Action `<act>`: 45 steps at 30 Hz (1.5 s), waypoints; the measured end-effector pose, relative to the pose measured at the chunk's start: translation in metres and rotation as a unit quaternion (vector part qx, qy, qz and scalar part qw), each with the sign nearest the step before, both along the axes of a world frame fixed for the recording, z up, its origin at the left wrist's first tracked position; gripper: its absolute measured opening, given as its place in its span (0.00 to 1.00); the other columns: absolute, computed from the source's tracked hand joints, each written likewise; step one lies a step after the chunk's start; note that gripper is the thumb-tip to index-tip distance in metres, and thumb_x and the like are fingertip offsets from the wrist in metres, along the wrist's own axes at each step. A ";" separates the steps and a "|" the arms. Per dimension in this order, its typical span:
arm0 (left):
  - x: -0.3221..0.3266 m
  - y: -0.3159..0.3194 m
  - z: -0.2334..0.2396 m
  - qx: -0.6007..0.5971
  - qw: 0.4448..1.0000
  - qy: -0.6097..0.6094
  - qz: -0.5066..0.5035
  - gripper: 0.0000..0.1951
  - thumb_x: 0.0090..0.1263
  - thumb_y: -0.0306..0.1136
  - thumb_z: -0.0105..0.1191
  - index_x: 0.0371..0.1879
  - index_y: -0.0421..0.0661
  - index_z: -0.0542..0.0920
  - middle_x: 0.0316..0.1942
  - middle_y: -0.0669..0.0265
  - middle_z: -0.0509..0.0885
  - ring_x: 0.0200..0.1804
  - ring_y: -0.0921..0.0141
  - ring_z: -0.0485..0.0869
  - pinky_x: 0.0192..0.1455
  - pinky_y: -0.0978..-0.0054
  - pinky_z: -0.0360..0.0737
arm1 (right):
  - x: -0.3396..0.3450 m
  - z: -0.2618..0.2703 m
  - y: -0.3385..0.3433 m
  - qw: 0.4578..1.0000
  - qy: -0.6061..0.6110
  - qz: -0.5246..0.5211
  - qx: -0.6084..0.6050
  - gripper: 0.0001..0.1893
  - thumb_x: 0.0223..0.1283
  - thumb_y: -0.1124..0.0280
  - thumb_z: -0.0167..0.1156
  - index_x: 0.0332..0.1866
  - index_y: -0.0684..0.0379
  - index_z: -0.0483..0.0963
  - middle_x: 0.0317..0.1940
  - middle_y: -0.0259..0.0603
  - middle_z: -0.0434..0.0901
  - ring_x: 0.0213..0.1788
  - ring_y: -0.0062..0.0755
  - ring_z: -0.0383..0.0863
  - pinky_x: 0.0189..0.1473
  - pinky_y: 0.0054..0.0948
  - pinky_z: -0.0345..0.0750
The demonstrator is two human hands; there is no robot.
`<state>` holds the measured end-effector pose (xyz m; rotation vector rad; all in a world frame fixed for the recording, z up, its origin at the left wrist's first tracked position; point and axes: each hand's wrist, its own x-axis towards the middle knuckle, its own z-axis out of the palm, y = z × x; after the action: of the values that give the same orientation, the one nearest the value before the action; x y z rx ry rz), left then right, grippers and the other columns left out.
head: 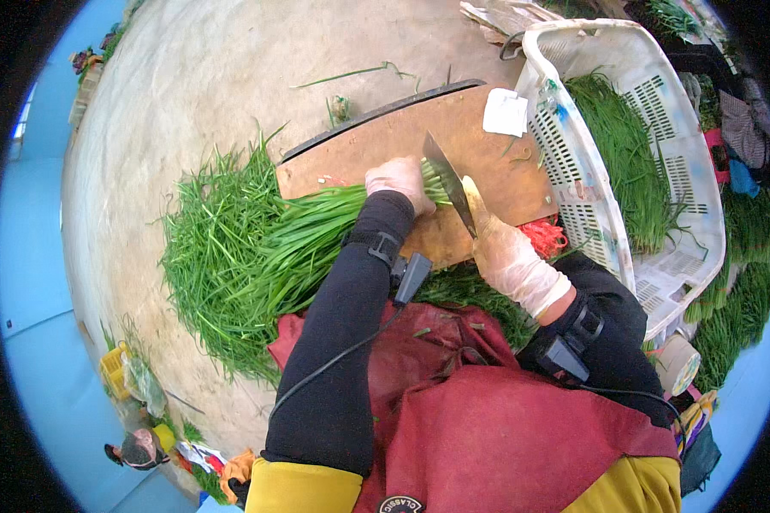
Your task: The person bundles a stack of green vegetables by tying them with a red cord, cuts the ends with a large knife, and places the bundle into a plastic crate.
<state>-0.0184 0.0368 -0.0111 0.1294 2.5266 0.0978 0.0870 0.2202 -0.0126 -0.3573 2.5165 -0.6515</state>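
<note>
My gloved left hand [398, 183] grips a bunch of green chives [321, 224] near its pale stem ends, over a brown wooden board [500, 167]. The leaves trail left off the board onto a large loose heap of chives [215, 256]. In my gloved right hand [510, 256] is a knife [448, 176] with a dark broad blade. Its blade lies across the cut-end side of the bunch, close beside the stem tips; whether it touches them I cannot tell. The knife's handle is hidden in my fist.
A white plastic crate [670, 288] with chives [622, 160] inside stands right of the board. Red ties [544, 236] lie by the board's near right corner, and a white paper [505, 112] at its far right. A person [142, 447] is at lower left.
</note>
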 end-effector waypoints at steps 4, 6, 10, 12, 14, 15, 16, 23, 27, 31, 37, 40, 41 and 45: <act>-0.001 0.001 -0.001 -0.007 1.000 0.009 0.001 0.29 0.46 0.51 0.74 0.43 0.42 0.87 0.44 0.53 0.89 0.49 0.59 0.89 0.53 0.63 0.85 | -0.013 -0.003 -0.007 0.998 0.028 -0.020 -0.047 0.48 0.65 0.70 0.56 0.82 0.54 0.32 0.47 0.64 0.83 0.45 0.62 0.86 0.46 0.52 0.81; -0.002 0.000 -0.002 -0.004 1.000 0.007 0.002 0.29 0.47 0.52 0.73 0.42 0.42 0.87 0.44 0.53 0.89 0.49 0.59 0.89 0.53 0.63 0.85 | -0.018 -0.001 -0.011 0.999 0.018 -0.019 -0.037 0.48 0.65 0.70 0.55 0.82 0.53 0.31 0.47 0.63 0.83 0.45 0.61 0.86 0.47 0.52 0.81; -0.004 0.001 -0.005 -0.008 1.000 0.000 -0.002 0.32 0.47 0.52 0.73 0.47 0.41 0.85 0.47 0.52 0.89 0.51 0.59 0.88 0.54 0.63 0.84 | -0.024 -0.001 -0.020 0.996 -0.039 -0.071 -0.044 0.46 0.62 0.79 0.50 0.83 0.50 0.36 0.51 0.66 0.79 0.47 0.66 0.82 0.48 0.52 0.79; -0.004 0.001 -0.006 -0.011 1.000 -0.008 0.004 0.26 0.51 0.45 0.72 0.48 0.46 0.85 0.49 0.54 0.89 0.53 0.59 0.88 0.55 0.61 0.84 | -0.030 -0.010 -0.030 0.995 -0.052 -0.081 -0.015 0.46 0.63 0.77 0.51 0.83 0.49 0.36 0.49 0.65 0.80 0.46 0.67 0.82 0.48 0.53 0.79; -0.002 0.001 -0.008 -0.013 1.000 0.007 0.008 0.24 0.52 0.42 0.70 0.47 0.45 0.86 0.48 0.54 0.89 0.53 0.59 0.88 0.55 0.61 0.84 | -0.037 -0.022 -0.041 0.996 -0.053 -0.075 0.011 0.46 0.65 0.76 0.49 0.83 0.45 0.31 0.53 0.61 0.81 0.49 0.61 0.85 0.50 0.51 0.81; -0.002 0.001 -0.009 -0.011 1.000 0.025 0.012 0.23 0.52 0.41 0.70 0.47 0.45 0.86 0.48 0.53 0.89 0.53 0.58 0.88 0.55 0.61 0.84 | -0.038 -0.027 -0.045 0.994 -0.064 -0.084 0.014 0.46 0.65 0.76 0.49 0.83 0.45 0.32 0.54 0.61 0.81 0.50 0.60 0.85 0.50 0.50 0.81; -0.001 0.002 -0.009 -0.021 0.999 0.029 0.006 0.18 0.58 0.37 0.65 0.46 0.44 0.86 0.47 0.52 0.89 0.53 0.57 0.88 0.55 0.60 0.84 | -0.039 -0.031 -0.050 0.994 -0.050 -0.094 0.002 0.46 0.65 0.77 0.49 0.83 0.45 0.32 0.54 0.61 0.81 0.50 0.60 0.85 0.51 0.50 0.81; 0.009 0.003 0.000 -0.014 0.998 0.053 0.012 0.16 0.62 0.35 0.63 0.47 0.42 0.83 0.48 0.51 0.88 0.53 0.55 0.87 0.55 0.57 0.83 | -0.050 -0.037 -0.050 0.992 0.005 -0.119 -0.041 0.43 0.65 0.75 0.50 0.82 0.42 0.40 0.48 0.64 0.82 0.49 0.63 0.84 0.50 0.52 0.80; 0.005 -0.002 0.011 -0.003 1.000 0.027 0.012 0.36 0.50 0.49 0.74 0.56 0.43 0.76 0.50 0.52 0.87 0.55 0.55 0.86 0.56 0.57 0.82 | -0.023 -0.039 -0.025 0.991 -0.047 -0.123 -0.028 0.36 0.73 0.64 0.45 0.82 0.42 0.39 0.49 0.62 0.83 0.50 0.64 0.84 0.53 0.53 0.79; 0.007 -0.008 0.023 -0.017 1.000 0.021 -0.015 0.58 0.42 0.58 0.78 0.73 0.49 0.60 0.62 0.51 0.80 0.64 0.53 0.79 0.64 0.50 0.77 | -0.002 -0.042 -0.010 0.988 -0.045 -0.130 -0.067 0.39 0.75 0.49 0.45 0.82 0.42 0.36 0.50 0.65 0.82 0.51 0.67 0.83 0.53 0.53 0.78; 0.016 -0.076 0.029 0.046 0.999 0.001 -0.028 0.70 0.40 0.57 0.80 0.80 0.47 0.47 0.68 0.47 0.75 0.70 0.50 0.73 0.73 0.51 0.67 | 0.004 -0.040 -0.006 0.986 -0.060 -0.135 -0.072 0.40 0.72 0.57 0.50 0.83 0.42 0.38 0.56 0.66 0.79 0.54 0.66 0.81 0.55 0.50 0.78; 0.037 -0.091 0.015 0.123 0.992 0.021 -0.009 0.62 0.44 0.56 0.78 0.77 0.44 0.56 0.62 0.47 0.79 0.66 0.51 0.77 0.69 0.59 0.73 | 0.006 -0.044 -0.003 0.986 -0.030 -0.133 -0.095 0.41 0.68 0.68 0.52 0.83 0.43 0.41 0.59 0.63 0.77 0.59 0.64 0.79 0.59 0.47 0.76; 0.043 -0.088 0.010 0.090 0.996 0.020 -0.011 0.59 0.45 0.56 0.78 0.76 0.46 0.59 0.60 0.49 0.80 0.65 0.52 0.78 0.68 0.61 0.74 | 0.006 -0.047 -0.001 0.985 -0.010 -0.132 -0.111 0.42 0.66 0.71 0.52 0.83 0.43 0.42 0.60 0.63 0.77 0.61 0.63 0.78 0.60 0.46 0.76; 0.081 -0.070 0.005 -0.003 0.987 0.160 -0.007 0.53 0.44 0.55 0.78 0.71 0.54 0.63 0.52 0.59 0.83 0.56 0.56 0.82 0.59 0.55 0.76 | 0.000 -0.056 0.012 0.970 -0.003 -0.164 -0.180 0.42 0.63 0.76 0.52 0.83 0.45 0.46 0.64 0.61 0.74 0.64 0.60 0.75 0.63 0.43 0.75</act>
<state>0.0628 -0.0332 -0.0058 0.1728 2.8461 0.0667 0.0872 0.2326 -0.0684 -0.0581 2.4668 -1.2426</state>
